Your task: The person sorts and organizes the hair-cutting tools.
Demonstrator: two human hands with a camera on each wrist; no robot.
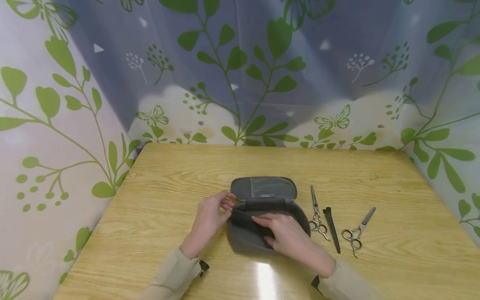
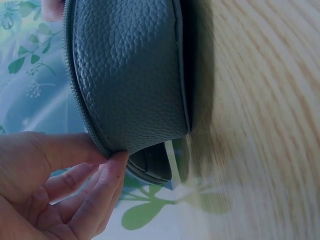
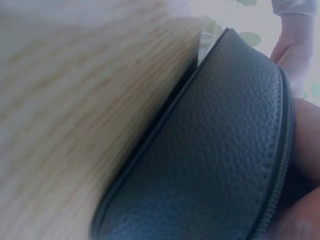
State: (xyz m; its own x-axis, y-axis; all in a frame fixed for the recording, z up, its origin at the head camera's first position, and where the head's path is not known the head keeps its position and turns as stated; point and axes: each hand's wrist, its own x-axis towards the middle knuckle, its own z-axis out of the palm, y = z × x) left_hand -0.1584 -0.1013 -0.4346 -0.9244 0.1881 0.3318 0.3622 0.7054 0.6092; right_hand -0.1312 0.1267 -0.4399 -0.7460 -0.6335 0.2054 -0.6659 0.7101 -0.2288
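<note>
A dark grey zippered case (image 1: pixel 240 243) with a pebbled leather-like surface rests on the table, its lid (image 1: pixel 240 188) folded back. The left hand (image 1: pixel 211 216) pinches the zippered rim at the case's left end; thumb and fingertips meet on that edge in the left wrist view. Inside the case, a dark inner flap (image 1: pixel 241 217) slants down from the left corner. Reaching in over the front rim, the right hand (image 1: pixel 286 235) touches this flap with extended fingertips, its thumb lower and apart from them. The right wrist view shows its fingers (image 3: pixel 306 140) behind the zip.
Right of the case lie thinning-type scissors (image 1: pixel 316 208), a black hair clip (image 1: pixel 332 229) and another pair of scissors (image 1: pixel 360 231). The wood-grain table (image 1: pixel 168 175) is bordered by leaf-patterned curtains (image 1: pixel 240 91) at the back and sides.
</note>
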